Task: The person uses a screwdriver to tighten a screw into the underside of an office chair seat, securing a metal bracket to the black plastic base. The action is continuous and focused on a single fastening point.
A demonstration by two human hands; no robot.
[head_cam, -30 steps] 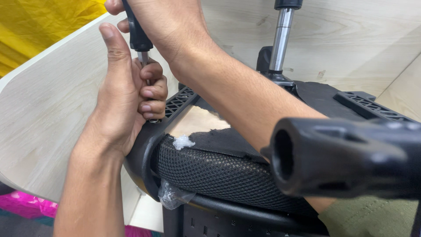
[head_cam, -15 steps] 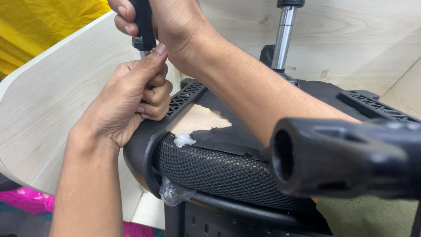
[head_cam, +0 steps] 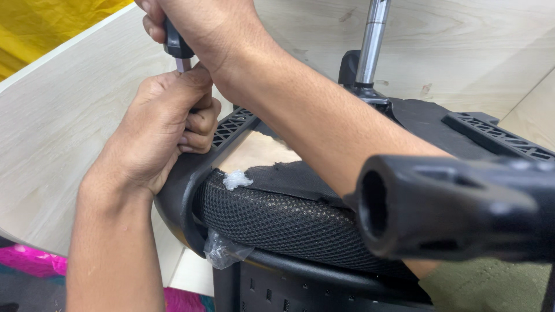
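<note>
Black-handled screwdriver [head_cam: 173, 43] upright, gripped above black chair frame [head_cam: 191, 167]

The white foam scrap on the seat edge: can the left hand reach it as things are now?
Probably yes. The left hand rests on the black frame close beside the foam scrap, with nothing between them, though its fingers are busy around the screwdriver.

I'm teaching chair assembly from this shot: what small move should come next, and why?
Probably another turn of the screwdriver. The right hand grips its black handle from above, the left hand steadies the shaft near the tip at the black chair frame, so the tool looks seated.
</note>
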